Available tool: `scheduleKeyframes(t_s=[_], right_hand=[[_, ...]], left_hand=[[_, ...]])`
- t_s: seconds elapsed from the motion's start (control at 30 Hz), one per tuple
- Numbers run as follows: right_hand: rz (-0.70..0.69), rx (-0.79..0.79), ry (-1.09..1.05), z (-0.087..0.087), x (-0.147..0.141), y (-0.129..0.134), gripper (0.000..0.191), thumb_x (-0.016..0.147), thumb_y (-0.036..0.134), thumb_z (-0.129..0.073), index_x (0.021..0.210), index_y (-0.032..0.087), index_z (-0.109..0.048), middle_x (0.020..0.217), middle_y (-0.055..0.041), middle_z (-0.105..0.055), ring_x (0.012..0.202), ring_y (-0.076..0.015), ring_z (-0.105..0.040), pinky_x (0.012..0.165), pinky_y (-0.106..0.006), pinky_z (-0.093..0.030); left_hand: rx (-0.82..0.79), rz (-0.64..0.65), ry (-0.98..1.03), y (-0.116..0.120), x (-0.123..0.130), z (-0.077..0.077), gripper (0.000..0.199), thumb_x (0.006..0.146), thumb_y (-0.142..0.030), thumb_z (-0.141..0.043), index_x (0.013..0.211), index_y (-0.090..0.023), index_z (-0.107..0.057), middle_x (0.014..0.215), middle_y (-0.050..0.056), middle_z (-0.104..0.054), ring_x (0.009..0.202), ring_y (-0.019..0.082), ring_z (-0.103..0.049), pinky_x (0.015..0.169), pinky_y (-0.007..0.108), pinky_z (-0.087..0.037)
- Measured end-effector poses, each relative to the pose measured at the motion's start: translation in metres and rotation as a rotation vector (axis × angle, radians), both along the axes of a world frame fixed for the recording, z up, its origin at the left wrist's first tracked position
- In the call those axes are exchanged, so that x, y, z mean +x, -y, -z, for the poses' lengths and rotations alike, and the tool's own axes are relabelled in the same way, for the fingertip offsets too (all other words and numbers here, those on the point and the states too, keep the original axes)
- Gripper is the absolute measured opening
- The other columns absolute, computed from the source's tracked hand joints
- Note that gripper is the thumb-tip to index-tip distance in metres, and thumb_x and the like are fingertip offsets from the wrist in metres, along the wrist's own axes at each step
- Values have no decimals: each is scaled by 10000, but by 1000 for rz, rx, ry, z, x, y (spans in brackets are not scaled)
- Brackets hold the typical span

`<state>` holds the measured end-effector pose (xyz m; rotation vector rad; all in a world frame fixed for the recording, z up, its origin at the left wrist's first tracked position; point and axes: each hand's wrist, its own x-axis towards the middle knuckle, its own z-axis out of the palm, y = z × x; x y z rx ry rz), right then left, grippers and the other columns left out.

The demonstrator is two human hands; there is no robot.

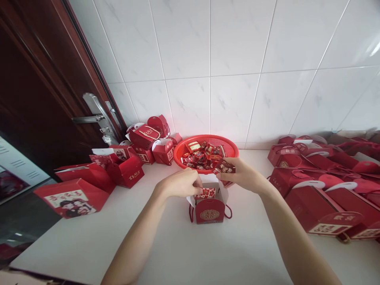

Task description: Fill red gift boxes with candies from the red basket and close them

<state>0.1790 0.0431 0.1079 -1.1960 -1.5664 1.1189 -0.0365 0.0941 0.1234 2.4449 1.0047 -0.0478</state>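
An open red gift box [210, 210] with a gold emblem and red cord handles stands upright on the table before me. My left hand [181, 183] reaches to its left rim, fingers closed on the end of a small red-and-white flower-patterned packet [205, 193] in the box's mouth. Above the box's right rear side, my right hand [245, 174] grips a dark red candy packet [225, 166] with pale lettering. Just behind both hands sits a red plastic basket [177, 152] with many wrapped candies [204, 152] in it.
Several red gift boxes [126, 168], some open, crowd the table's left side. Rows of similar red boxes [314, 206] fill the right side. A white tiled wall [231, 107] rises behind the table [190, 253]. A dark wooden door [44, 59] with a metal handle stands at left.
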Motion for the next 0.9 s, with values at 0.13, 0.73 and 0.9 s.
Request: scheduleKeyframes(t_s=[0.13, 0.73, 0.9], right_hand=[[5, -12, 12, 0, -1, 0, 191, 732, 275, -786, 734, 183, -618, 665, 22, -594, 587, -145, -614, 561, -314, -596], [100, 151, -695, 1, -35, -4, 277, 706, 397, -832, 924, 257, -734, 911, -12, -691, 881, -188, -638, 849, -351, -536], [67, 131, -718, 0, -35, -2, 259, 736, 385, -814, 955, 261, -748, 1010, -36, -712, 976, -213, -632, 885, -361, -524]], left_hand=[[-51, 104, -64, 2, 7, 5, 284, 760, -271, -586, 484, -203, -584, 468, -14, -518, 461, 130, -406, 496, 282, -282], [-156, -186, 891, 13, 17, -8, 506, 849, -410, -734, 1306, -219, -626, 1047, 70, -755, 997, 244, -719, 905, 373, -573], [-138, -232, 980, 9, 20, -2, 504, 830, -365, -749, 1283, -175, -636, 1038, 84, -766, 971, 251, -732, 918, 391, -579]])
